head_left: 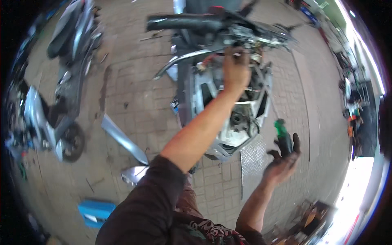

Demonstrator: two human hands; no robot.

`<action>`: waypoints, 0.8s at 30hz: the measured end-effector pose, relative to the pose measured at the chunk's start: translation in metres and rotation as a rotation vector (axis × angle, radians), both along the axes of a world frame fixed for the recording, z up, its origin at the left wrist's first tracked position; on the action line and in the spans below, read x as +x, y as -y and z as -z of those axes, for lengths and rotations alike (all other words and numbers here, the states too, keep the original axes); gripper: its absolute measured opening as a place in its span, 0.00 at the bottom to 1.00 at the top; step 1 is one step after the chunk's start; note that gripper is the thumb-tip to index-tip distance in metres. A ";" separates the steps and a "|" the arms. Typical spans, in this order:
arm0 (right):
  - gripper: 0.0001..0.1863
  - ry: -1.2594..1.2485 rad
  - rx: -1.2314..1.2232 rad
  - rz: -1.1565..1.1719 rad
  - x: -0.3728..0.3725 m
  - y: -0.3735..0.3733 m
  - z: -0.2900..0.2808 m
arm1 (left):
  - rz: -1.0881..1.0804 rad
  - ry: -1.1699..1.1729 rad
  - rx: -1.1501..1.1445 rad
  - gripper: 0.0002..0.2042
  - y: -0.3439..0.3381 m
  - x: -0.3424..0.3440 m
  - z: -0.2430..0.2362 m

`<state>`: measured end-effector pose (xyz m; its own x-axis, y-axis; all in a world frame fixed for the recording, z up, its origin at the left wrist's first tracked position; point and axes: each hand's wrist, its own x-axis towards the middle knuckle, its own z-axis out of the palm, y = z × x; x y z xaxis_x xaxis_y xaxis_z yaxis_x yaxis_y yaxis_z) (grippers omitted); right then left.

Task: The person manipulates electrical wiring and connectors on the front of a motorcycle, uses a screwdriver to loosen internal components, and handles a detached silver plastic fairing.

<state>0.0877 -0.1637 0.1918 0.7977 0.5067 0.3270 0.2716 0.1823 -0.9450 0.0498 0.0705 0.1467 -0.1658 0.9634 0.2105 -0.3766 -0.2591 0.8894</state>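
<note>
A scooter with its front covers off (237,139) stands before me, its inner frame and wiring bare. My left hand (237,67) reaches to the middle of the handlebar (183,23), just behind the exposed switch and cable parts. Its fingers are curled there; what they grip is hidden and blurred. A silver brake lever (183,57) juts out to the left of that hand. Lower right, my right hand (282,161) has its palm up and its blackened fingers loosely around a screwdriver (281,128) with a green and black handle. The thin shaft points up toward the scooter.
On the brick floor at left lie a long silver trim panel (124,139) and another silver cover piece (134,174). A blue case (96,212) sits lower left. Another scooter (57,118) is parked farther left. A ridged metal plate (256,165) and a crate of parts (312,220) are at right.
</note>
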 end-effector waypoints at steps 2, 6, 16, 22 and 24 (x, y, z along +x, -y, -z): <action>0.26 0.015 -0.122 0.112 0.004 0.006 -0.005 | -0.068 0.000 0.065 0.15 -0.012 0.009 0.007; 0.26 0.483 0.116 0.102 0.007 -0.007 0.009 | -0.148 0.175 -0.001 0.12 -0.010 0.020 -0.007; 0.26 0.556 -0.011 0.087 0.020 -0.001 0.011 | -0.275 0.405 -0.174 0.13 0.006 0.049 -0.031; 0.28 0.158 -0.024 -0.076 0.019 0.008 -0.009 | -0.374 -0.017 -0.095 0.19 -0.001 0.046 -0.024; 0.29 0.355 0.016 -0.020 0.021 0.002 0.001 | -0.278 0.035 -0.107 0.21 0.002 0.044 -0.020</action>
